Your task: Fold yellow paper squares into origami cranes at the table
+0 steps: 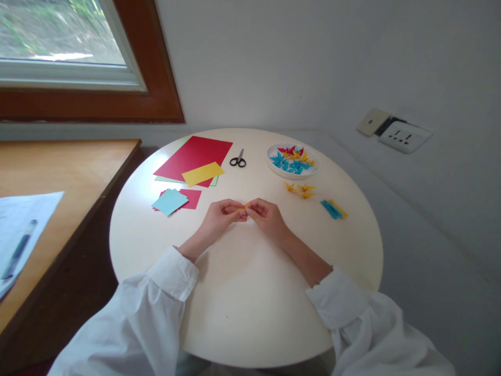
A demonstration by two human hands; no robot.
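My left hand [221, 215] and my right hand [266, 214] meet over the middle of the round white table [242, 303]. Both pinch one small yellow folded paper piece [243, 207] between their fingertips, just above the tabletop. Most of that paper is hidden by my fingers. Just beyond my right hand lie three small yellow paper cranes [300, 190]. To their right sits a blue and yellow folded strip pile [333, 209].
A white dish [293, 160] of blue, yellow and red paper cranes stands at the back right, black scissors [238, 160] to its left. Red, yellow and green sheets [193, 156] and small blue and red squares [174, 200] lie left. A wooden desk [58, 177] adjoins on the left.
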